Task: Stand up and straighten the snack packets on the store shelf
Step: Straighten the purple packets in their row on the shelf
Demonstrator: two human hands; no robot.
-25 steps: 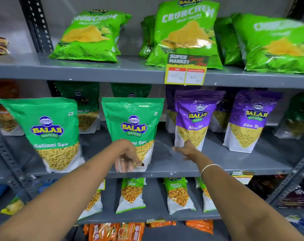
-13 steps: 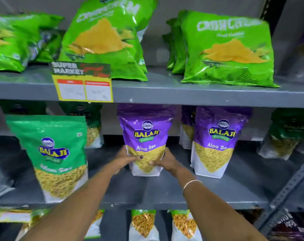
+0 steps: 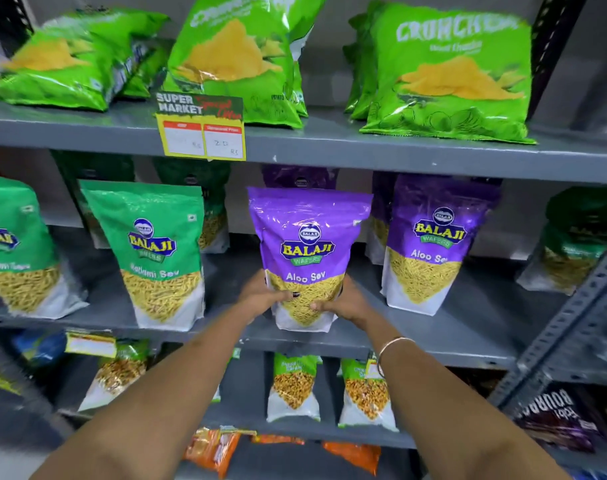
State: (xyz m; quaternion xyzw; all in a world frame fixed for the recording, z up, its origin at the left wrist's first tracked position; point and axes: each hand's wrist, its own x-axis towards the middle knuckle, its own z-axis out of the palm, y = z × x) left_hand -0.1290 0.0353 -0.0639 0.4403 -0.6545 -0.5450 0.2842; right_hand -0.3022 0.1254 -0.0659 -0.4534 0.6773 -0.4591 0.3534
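Note:
A purple Aloo Sev packet [image 3: 307,237] stands upright at the front of the middle shelf [image 3: 433,344]. My left hand [image 3: 260,296] grips its lower left side and my right hand [image 3: 343,301] grips its lower right side. A second purple Aloo Sev packet [image 3: 433,244] stands upright to its right. Left of my hands stand a green Ratlami Sev packet [image 3: 156,251] and another green packet [image 3: 14,251] at the frame's left edge. More packets stand in shadow behind them.
Bright green Crunchem bags [image 3: 447,71] lean on the top shelf [image 3: 364,150], which carries a yellow price tag [image 3: 201,133]. Small green packets [image 3: 293,386] and orange packets [image 3: 212,452] fill the lower shelves. A grey perforated upright [image 3: 565,334] runs down the right side.
My left hand left the green Ratlami Sev packet and both hands came together on the purple Aloo Sev packet, which now sits nearer the shelf's front edge. The view shifted right.

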